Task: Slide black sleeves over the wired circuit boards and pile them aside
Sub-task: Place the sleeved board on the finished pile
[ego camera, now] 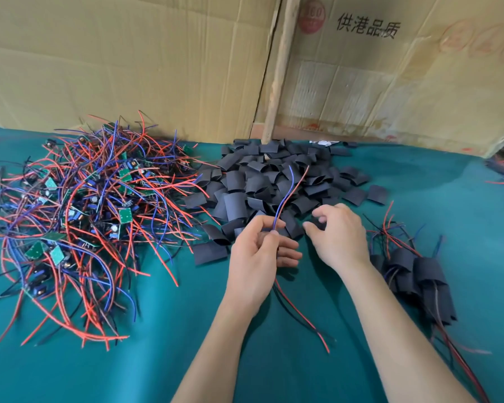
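left hand (256,257): curled round one wired board, board itself hidden in the palm; blue and red wires (288,190) up past the fingers, red and black tails trailing below the wrist, likely held so for threading into a sleeve. right hand (338,237): loosely curled, holding nothing, fingertips at the near edge of the loose sleeve heap (271,181). unsleeved boards (82,210) heaped left; finished pile (419,277) just right, on green cloth (186,330).

A teal cloth (186,344) covers the bench beneath the hands; beyond them stand cardboard sheets (128,62) and a wooden strip (280,68).
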Available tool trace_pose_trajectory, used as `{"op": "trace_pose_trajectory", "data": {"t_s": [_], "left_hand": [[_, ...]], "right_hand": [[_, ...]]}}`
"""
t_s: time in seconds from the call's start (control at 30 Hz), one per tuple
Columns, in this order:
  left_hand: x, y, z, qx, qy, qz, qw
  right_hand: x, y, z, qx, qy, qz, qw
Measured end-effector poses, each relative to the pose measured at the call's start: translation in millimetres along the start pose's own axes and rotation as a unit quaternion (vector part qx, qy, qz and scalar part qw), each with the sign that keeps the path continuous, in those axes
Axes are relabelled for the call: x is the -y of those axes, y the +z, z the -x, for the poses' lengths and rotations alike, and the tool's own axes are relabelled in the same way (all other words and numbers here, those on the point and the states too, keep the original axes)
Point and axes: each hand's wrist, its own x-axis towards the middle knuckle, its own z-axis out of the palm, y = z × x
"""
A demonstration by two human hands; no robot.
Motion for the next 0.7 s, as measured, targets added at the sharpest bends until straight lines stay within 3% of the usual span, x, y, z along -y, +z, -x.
{"op": "trace_pose_trajectory", "data": {"t_s": [0.17, 0.23, 0.3, 0.33, 0.43, 0.57, 0.7], "left_hand": [[1, 0, -1, -0.002, -0.004, 0.000, 1.000], [3, 1, -1, -0.001, -0.004, -0.006, 1.000], [5, 1, -1, 0.004, 0.003, -0.024, 1.000], [6, 0, -1, 0.005, 0.010, -0.035, 0.999], [6, -2, -2, -0.002, 0.038, -0.068, 0.997], [8, -4, -2, 0.002, 0.055, -0.081, 0.995], [4, -3, 0, -0.004, 0.047, -0.062, 0.997]], "right_hand": [[-9, -13, 18, -0.061, -0.032, -0.013, 0.998], [-8, -22, 28, -0.048, -0.028, -0.168, 0.984], [2, -30, 38, 0.011, -0.019, -0.357, 0.934], [7, -31, 42, 0.029, -0.027, -0.394, 0.918], [22, -27, 55, 0.042, -0.051, -0.398, 0.915], [31, -27, 65, 0.125, -0.035, -0.491, 0.862], [29, -28, 68, 0.166, -0.032, -0.476, 0.863]]}}
